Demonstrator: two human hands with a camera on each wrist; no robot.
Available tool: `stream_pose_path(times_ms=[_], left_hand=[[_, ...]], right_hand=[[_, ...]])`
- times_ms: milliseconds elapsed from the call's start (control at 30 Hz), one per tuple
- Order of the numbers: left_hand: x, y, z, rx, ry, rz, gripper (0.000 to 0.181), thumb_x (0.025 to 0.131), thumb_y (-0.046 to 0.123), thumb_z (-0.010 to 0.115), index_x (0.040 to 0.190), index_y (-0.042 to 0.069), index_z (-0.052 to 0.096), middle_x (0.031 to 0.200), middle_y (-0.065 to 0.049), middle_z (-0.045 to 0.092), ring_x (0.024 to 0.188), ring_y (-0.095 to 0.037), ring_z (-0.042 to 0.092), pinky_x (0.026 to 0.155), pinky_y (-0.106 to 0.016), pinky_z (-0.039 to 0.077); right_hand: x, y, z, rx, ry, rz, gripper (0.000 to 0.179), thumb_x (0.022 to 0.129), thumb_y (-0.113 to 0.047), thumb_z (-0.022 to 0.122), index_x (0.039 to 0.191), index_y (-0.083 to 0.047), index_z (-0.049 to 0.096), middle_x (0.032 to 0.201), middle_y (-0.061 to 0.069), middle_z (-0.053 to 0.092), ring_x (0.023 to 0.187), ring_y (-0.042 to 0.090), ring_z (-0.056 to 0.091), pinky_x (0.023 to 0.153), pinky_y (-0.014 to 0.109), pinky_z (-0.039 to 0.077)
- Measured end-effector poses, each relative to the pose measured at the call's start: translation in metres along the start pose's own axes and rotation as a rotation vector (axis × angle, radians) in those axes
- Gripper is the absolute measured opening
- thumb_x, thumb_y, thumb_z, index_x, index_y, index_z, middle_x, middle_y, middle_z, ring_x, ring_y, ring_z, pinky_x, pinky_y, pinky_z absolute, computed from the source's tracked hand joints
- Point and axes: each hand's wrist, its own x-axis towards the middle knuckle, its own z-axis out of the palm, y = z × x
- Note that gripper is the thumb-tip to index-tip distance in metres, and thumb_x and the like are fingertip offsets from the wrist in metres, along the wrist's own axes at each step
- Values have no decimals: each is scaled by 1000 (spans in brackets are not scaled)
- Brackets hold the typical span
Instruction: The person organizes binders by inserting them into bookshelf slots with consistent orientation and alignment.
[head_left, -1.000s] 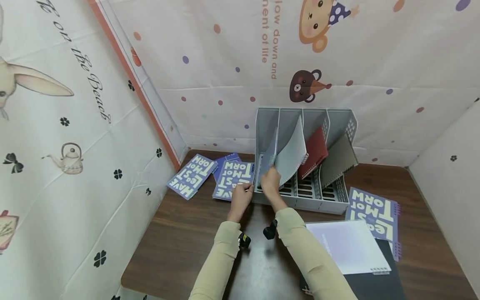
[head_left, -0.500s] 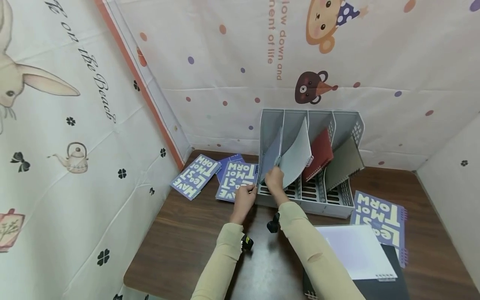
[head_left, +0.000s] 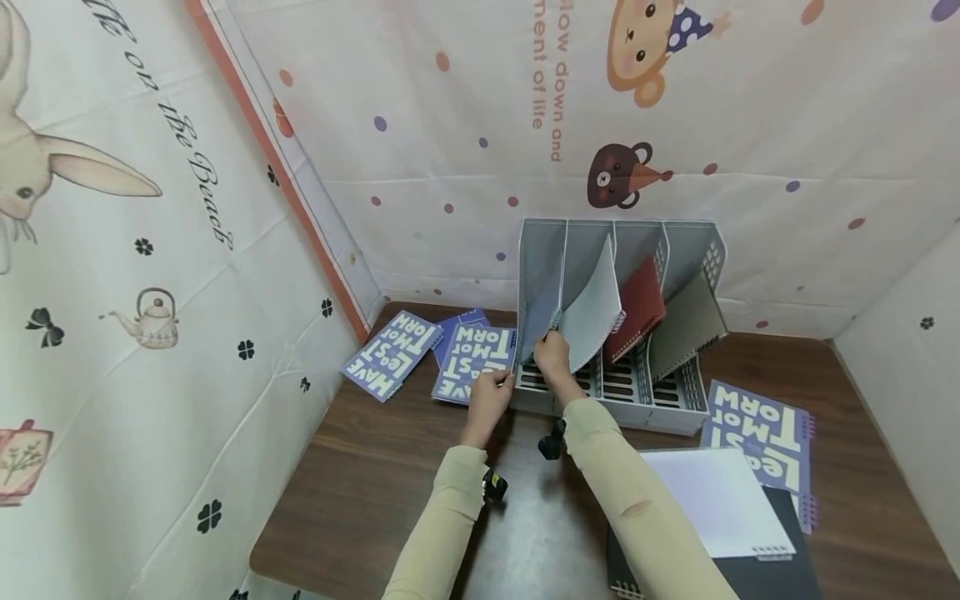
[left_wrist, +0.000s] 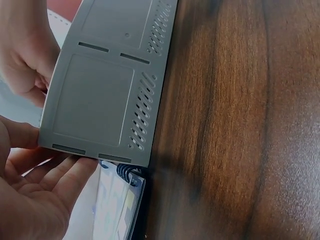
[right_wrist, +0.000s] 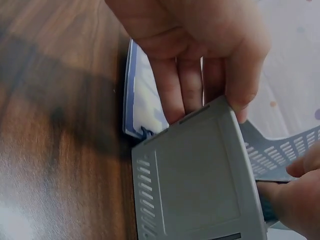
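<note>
A grey file organizer (head_left: 645,410) with upright slots stands against the back wall. My left hand (head_left: 487,408) grips its front left corner, thumb (left_wrist: 22,135) on the rim and fingers underneath or outside. In the leftmost slot leans a blue-grey spiral notebook (head_left: 542,315); my right hand (head_left: 553,360) pinches its near end inside the slot. The right wrist view shows the right hand (right_wrist: 302,192) with thumb and finger close together there, though the notebook is mostly hidden. A pale notebook (head_left: 592,321), a red notebook (head_left: 637,302) and a grey-brown notebook (head_left: 684,325) lean in the other slots.
Several blue notebooks with large lettering (head_left: 393,354) lie left of the organizer. Another lettered notebook (head_left: 761,425), a white-covered notebook (head_left: 720,508) and a black one (head_left: 772,575) overlap at the right. The wooden table (head_left: 360,492) meets cloth-covered walls.
The head view has shifted slightly. My right hand has moved a little to the right at the blue-grey notebook's near end, and that notebook's tilt has changed slightly. The left hand keeps its grip.
</note>
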Motion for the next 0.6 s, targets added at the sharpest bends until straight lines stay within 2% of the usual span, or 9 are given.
stream_pose_path(times_ms=[67,133,200,233,300,367,400,467,600], left_hand=[[-2,-4,0,-39,-23,9,27,102,14,62,121,-2,73,101,-18,75,65,-11,60,60,-25,46],[-4,-11,-2,-78,-44,31,28,104,17,60,105,-6,76,80,-17,71,55,-8,48,56,-24,40],[-9,-18,-5,-88,-55,53,38,105,20,57,87,-11,69,64,-15,56,52,-9,38,55,-25,35],[-11,-22,-7,-81,-48,62,40,106,21,57,85,-10,68,62,-13,53,53,-11,38,56,-26,36],[-16,-28,-10,-36,-34,95,36,105,18,57,84,-9,68,71,-10,63,63,-11,52,63,-26,44],[-22,-32,-13,31,-35,140,23,103,11,59,103,-6,75,95,-12,75,76,-20,65,74,-31,53],[-24,-33,-15,73,-39,168,22,101,7,60,114,-5,74,109,-14,75,89,-24,70,82,-34,56],[-26,-35,-17,156,-69,233,33,97,-1,61,130,-5,66,129,-19,68,109,-33,68,94,-42,54],[-27,-40,-18,389,-161,291,47,97,1,63,143,-4,54,143,-24,55,132,-40,53,106,-49,46]], right_hand=[[-5,2,-1,8,-13,0,34,108,-14,42,128,11,56,82,19,55,58,20,43,57,35,38],[-12,3,-2,26,-33,-3,40,107,-13,43,140,10,50,109,28,61,77,29,57,66,38,43],[-20,4,-3,56,-68,-11,50,107,-13,43,152,8,37,140,32,51,109,37,60,80,42,47],[-25,4,-5,78,-92,-14,54,107,-13,42,156,7,30,150,31,43,125,40,54,88,44,47],[-34,3,-8,114,-132,-16,59,107,-13,41,160,4,20,160,28,31,139,44,41,96,49,45],[-43,2,-12,138,-159,-18,62,107,-12,41,161,2,14,162,26,26,140,47,38,93,48,45],[-48,1,-14,151,-169,-20,63,106,-11,41,161,2,13,163,26,26,140,47,38,93,47,45],[-57,0,-16,160,-179,-34,63,105,-10,40,161,2,14,162,25,27,138,47,41,84,46,43],[-74,-5,-17,132,-179,-109,57,105,-10,43,158,4,27,158,24,37,139,42,44,97,47,47]])
